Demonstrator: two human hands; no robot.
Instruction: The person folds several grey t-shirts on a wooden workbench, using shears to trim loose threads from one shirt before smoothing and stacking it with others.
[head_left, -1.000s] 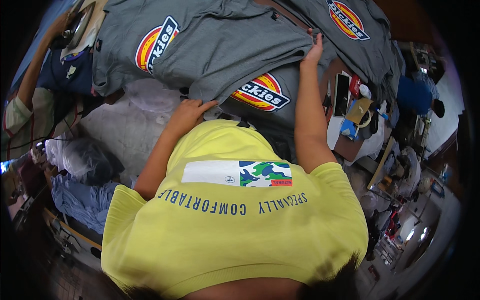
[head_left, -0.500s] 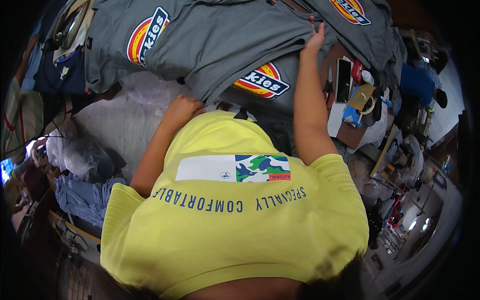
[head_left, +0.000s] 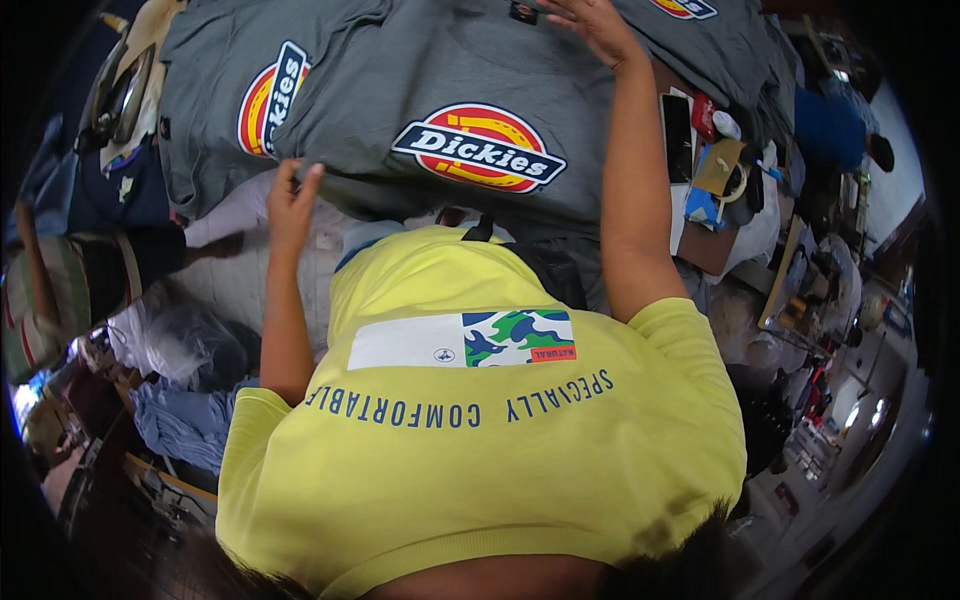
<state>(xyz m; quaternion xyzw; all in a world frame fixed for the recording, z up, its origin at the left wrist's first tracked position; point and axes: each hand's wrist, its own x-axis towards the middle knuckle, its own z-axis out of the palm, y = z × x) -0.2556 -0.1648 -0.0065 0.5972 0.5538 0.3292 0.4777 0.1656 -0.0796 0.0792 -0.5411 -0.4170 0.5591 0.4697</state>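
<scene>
Grey T-shirts point(head_left: 200, 90) overlap across a table point(head_left: 715, 250), the middle shirt point(head_left: 450, 80) seemingly spread out, print point(head_left: 480, 147) up, none visibly folded.

At the table's near edge, the left hand point(head_left: 291, 203) has thumb and forefinger parted, nothing visibly held; the right hand point(head_left: 597, 30) is loosely splayed beside the middle shirt's neck label point(head_left: 523, 12), gripping nothing; a phone point(head_left: 677, 137) lies toward the near right corner.

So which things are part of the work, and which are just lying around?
Part of the work, it seems:
Gray shirts
Right hand, over the middle shirt
Left hand, by the shirts' near edge

Probably just lying around:
Phone
Plastic bag
Blue cloth
</scene>
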